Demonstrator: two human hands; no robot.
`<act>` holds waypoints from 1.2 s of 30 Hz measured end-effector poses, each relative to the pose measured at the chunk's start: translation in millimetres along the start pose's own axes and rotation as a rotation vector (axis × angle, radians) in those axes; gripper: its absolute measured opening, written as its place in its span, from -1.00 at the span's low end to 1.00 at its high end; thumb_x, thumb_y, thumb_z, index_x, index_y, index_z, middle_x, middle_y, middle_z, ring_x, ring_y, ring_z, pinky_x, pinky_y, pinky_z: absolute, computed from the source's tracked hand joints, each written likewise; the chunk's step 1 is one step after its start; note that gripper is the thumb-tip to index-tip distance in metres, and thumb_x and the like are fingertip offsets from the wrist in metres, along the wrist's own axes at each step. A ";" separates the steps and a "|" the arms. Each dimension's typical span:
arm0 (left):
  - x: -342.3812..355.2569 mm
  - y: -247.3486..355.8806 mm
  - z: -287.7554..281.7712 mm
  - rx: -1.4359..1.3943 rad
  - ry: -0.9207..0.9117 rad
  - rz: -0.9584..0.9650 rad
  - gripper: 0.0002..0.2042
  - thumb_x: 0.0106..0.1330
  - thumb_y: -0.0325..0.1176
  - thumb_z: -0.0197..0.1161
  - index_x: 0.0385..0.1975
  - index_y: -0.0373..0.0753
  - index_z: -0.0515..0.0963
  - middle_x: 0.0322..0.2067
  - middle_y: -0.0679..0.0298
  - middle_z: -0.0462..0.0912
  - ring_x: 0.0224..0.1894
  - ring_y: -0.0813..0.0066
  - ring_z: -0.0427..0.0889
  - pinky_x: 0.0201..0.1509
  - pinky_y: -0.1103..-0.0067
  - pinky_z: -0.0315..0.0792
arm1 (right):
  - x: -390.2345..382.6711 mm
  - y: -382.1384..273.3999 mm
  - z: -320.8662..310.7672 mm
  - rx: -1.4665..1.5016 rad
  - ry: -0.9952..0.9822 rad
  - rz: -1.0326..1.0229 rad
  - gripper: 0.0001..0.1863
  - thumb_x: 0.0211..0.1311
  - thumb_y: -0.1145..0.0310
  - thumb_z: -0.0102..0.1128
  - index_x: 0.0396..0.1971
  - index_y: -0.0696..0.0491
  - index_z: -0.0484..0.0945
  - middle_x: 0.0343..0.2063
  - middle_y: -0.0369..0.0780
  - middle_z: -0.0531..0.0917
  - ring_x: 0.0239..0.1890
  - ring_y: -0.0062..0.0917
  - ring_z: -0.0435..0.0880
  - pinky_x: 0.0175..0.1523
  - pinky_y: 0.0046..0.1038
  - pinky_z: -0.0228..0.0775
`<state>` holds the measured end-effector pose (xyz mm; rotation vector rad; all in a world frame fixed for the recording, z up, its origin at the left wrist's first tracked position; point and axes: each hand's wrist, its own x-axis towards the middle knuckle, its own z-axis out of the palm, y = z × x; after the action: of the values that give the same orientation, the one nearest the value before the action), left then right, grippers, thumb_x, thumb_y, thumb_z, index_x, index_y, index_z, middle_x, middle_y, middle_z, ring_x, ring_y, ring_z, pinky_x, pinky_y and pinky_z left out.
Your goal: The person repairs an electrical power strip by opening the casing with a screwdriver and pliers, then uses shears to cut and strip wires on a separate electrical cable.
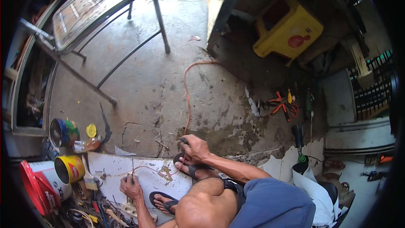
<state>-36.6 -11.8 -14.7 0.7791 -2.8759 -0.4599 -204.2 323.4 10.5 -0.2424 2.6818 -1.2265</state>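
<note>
A thin orange cable (pixel 187 97) curves across the concrete floor to my right hand (pixel 196 148). My right hand is closed round a small dark object (pixel 184 142) beside my sandalled foot; its kind is unclear. From there the cable bends over the white tiles (pixel 147 181) to my left hand (pixel 131 187). My left fingers are pinched at its end, and a small pale piece may be between them, too small to name. Just below that hand lies a whitish block (pixel 128 209), partly hidden by my forearm.
Left stand a white-and-red bucket (pixel 52 185), a yellow tin (pixel 69 169), a paintbrush (pixel 90 182) and scattered tools. A metal-framed chair (pixel 97 12) is at far left. Right are orange-handled pliers (pixel 278 103) and a yellow stool (pixel 291 29). A step edge separates tiles from concrete.
</note>
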 end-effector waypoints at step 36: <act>139.2 23.6 -219.5 0.386 -0.930 0.017 -0.72 0.18 -0.32 0.36 -0.20 -0.37 0.70 -0.34 0.00 0.75 -0.24 0.06 0.73 -0.08 0.31 0.56 | 41.8 365.0 -454.6 -0.877 0.250 0.883 -0.66 0.23 0.29 0.22 0.00 0.02 0.65 -0.06 -0.09 0.69 0.13 -0.13 0.57 0.21 -0.07 0.40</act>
<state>-123.5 -119.8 206.4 0.7129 -3.9209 -0.3155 -376.5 881.8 21.1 0.9358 2.7715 0.1926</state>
